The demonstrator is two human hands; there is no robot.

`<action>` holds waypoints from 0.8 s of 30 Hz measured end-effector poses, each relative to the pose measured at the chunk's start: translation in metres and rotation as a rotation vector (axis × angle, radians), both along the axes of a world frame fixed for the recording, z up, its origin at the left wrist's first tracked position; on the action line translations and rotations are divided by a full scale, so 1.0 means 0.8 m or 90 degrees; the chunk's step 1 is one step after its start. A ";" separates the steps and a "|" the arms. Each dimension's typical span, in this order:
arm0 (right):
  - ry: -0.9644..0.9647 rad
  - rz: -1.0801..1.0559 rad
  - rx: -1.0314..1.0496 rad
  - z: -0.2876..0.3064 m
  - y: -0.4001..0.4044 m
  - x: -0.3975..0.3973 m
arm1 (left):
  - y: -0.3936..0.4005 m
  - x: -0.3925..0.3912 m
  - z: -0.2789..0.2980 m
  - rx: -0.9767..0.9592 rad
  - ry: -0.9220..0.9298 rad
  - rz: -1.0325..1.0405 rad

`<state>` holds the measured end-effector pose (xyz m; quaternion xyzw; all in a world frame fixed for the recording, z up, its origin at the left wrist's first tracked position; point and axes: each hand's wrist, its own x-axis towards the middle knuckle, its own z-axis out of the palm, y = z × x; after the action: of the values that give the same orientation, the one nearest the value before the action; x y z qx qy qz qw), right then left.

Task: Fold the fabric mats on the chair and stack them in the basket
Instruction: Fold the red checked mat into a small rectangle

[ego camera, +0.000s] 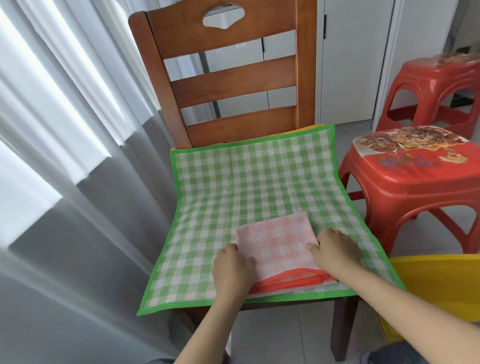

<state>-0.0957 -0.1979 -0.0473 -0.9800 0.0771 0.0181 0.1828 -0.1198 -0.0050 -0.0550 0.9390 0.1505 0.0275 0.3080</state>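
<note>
Left hand (232, 265) is flat on the left edge of the folded pink mat (278, 246), fingers spread. The mat sits between both hands at the front of the chair (228, 79), on the unfolded green mat (233, 182). Right hand (334, 246) presses its right edge, fingers loosely curled. Yellow basket (447, 288) is nearer the right hand, I reckon.

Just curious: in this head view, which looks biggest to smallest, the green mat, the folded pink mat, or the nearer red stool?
1. Green mat
2. Nearer red stool, partly cut off, so unsure
3. Folded pink mat
</note>
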 end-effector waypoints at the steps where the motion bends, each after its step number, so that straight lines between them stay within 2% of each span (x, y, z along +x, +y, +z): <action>1: -0.016 -0.007 0.045 0.002 -0.001 0.000 | -0.003 -0.001 0.001 -0.028 -0.025 0.000; 6: -0.124 -0.055 0.313 0.023 -0.021 0.004 | -0.030 0.008 0.016 -0.233 -0.110 -0.099; 11: -0.146 -0.021 0.417 0.045 -0.066 0.026 | -0.076 0.048 0.034 -0.322 -0.090 -0.147; 14: -0.182 -0.031 0.371 0.057 -0.108 0.053 | -0.116 0.081 0.055 -0.378 -0.117 -0.195; 21: -0.278 -0.103 0.292 0.064 -0.219 0.117 | -0.233 0.177 0.077 -0.279 -0.128 -0.304; 24: -0.273 -0.130 0.258 0.057 -0.264 0.140 | -0.279 0.210 0.070 -0.251 -0.118 -0.352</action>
<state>0.0163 -0.4091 -0.0013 -0.8924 0.1296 -0.1926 0.3871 0.0485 -0.2282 0.0013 0.8603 -0.1355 -0.0016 0.4915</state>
